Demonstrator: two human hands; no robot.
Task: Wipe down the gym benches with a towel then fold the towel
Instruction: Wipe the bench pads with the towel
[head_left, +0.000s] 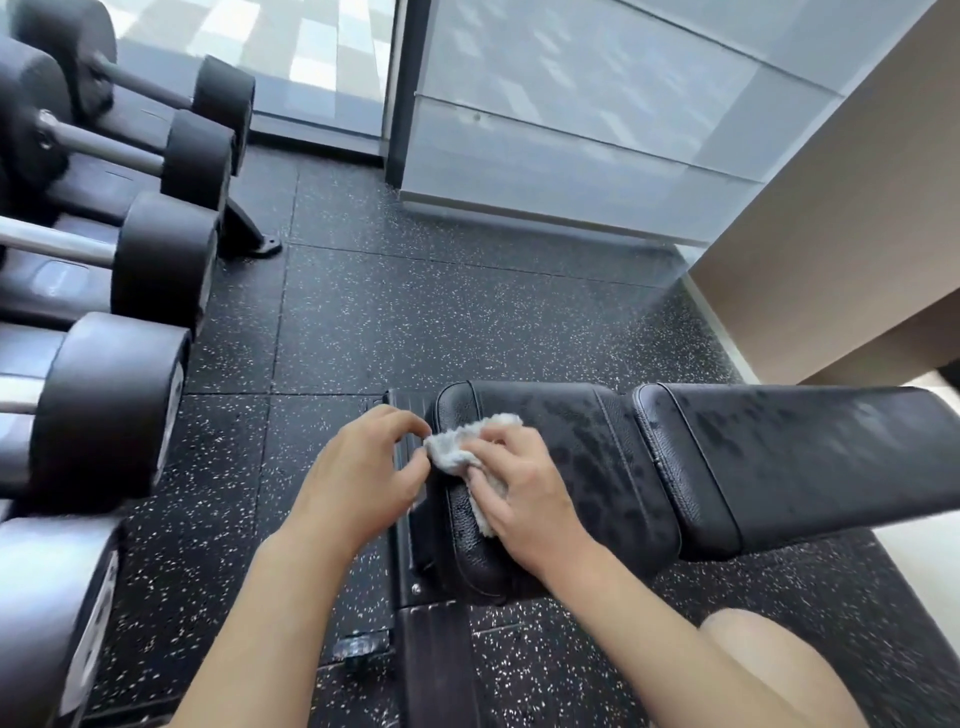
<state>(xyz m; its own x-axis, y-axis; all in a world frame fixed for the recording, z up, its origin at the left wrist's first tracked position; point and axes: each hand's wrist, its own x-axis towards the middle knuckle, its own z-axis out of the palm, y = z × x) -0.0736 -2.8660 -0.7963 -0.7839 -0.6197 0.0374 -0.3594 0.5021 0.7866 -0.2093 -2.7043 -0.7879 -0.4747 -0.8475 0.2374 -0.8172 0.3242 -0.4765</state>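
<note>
A black padded gym bench (779, 457) lies across the lower right, its seat pad (587, 467) showing damp, mottled patches. A small light-grey towel (457, 452) is bunched at the seat pad's left end. My right hand (524, 499) presses flat on the towel, fingers spread over it. My left hand (363, 478) is just left of the pad, its fingertips pinching the towel's left corner.
A rack of black dumbbells (130, 291) runs down the left side. Speckled black rubber flooring (441, 312) lies beyond the bench. Frosted glass panels (597, 145) and a tan wall (857, 234) close the far side. My bare knee (769, 670) is at the lower right.
</note>
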